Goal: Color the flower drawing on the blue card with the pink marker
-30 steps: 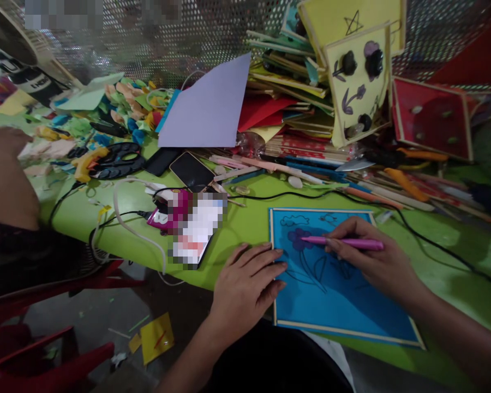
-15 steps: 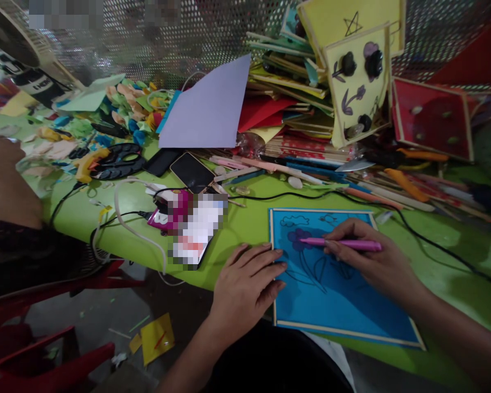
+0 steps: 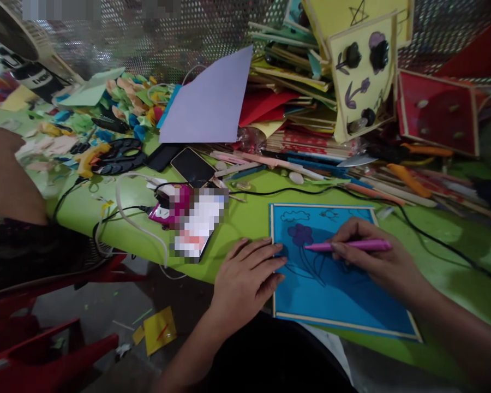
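A blue framed card (image 3: 335, 295) with a drawn purple flower (image 3: 300, 234) lies on the green table (image 3: 249, 218) in front of me. My right hand (image 3: 372, 259) holds a pink marker (image 3: 347, 246) flat over the card, its tip just right of the flower. My left hand (image 3: 247, 275) rests palm down with fingers spread, pressing the card's left edge near the table's front edge.
Another person's arm (image 3: 4, 174) is at the left. A phone (image 3: 192, 166), scissors (image 3: 120, 158), a glue gun (image 3: 88, 161), cables (image 3: 433, 240), pencils and stacked coloured paper (image 3: 207, 106) crowd the back. Framed yellow (image 3: 362, 76) and red (image 3: 437, 112) cards lean at the right.
The marker tip has slid slightly right and down, off the purple flower. My left hand stays on the card's edge. The other person's arm at the left shifted a little.
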Demonstrator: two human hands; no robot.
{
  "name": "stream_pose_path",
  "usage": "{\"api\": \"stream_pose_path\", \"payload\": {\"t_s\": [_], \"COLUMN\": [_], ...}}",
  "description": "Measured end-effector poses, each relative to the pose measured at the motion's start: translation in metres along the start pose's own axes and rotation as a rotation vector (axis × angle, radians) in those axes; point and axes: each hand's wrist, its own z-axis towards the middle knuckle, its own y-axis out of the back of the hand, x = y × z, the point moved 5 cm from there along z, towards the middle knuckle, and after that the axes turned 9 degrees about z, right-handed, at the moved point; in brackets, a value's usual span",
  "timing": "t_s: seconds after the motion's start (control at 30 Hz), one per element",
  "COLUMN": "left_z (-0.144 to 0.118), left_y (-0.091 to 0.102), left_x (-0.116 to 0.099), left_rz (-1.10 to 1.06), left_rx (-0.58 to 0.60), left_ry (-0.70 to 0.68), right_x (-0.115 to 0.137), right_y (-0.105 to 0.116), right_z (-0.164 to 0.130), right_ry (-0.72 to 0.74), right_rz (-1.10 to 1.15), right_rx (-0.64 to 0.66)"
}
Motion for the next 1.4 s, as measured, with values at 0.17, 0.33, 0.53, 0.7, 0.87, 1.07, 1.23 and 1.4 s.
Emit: {"api": "stream_pose_path", "payload": {"t_s": [0.17, 0.33, 0.53, 0.7, 0.87, 1.07, 1.23, 1.4], "left_z": [0.0009, 0.0009, 0.0006, 0.0005, -0.0002, -0.0006, 0.0000, 0.0003], "left_y": [0.0003, -0.0002, -0.0001, -0.0006, -0.0017, -0.0006, -0.0005, -0.0003], "left_x": [-0.0005, -0.0003, -0.0001, -0.0002, 0.0004, 0.0004, 0.0001, -0.0002], "left_rz": [0.001, -0.004, -0.001, 0.005, 0.006, -0.007, 0.000, -0.006], "left_rx": [0.008, 0.011, 0.024, 0.021, 0.019, 0.014, 0.021, 0.011], "left_ry": [0.001, 0.001, 0.002, 0.000, 0.002, 0.002, 0.003, 0.000], "right_x": [-0.0005, -0.0015, -0.0040, -0.0032, -0.0015, -0.0015, -0.0022, -0.0048], "right_y": [-0.0014, -0.0022, -0.0008, -0.0016, -0.0021, -0.0033, -0.0033, -0.0035], "right_z": [0.0001, 0.0009, 0.0004, 0.0006, 0.0000, -0.0009, -0.0003, -0.0009], "right_ry": [0.001, 0.009, -0.014, -0.011, -0.010, -0.003, 0.000, -0.017], "right_rz": [-0.037, -0.048, -0.048, -0.060, -0.057, -0.054, -0.059, -0.072], "right_rx": [0.017, 0.031, 0.031, 0.050, 0.035, 0.060, 0.075, 0.079]}}
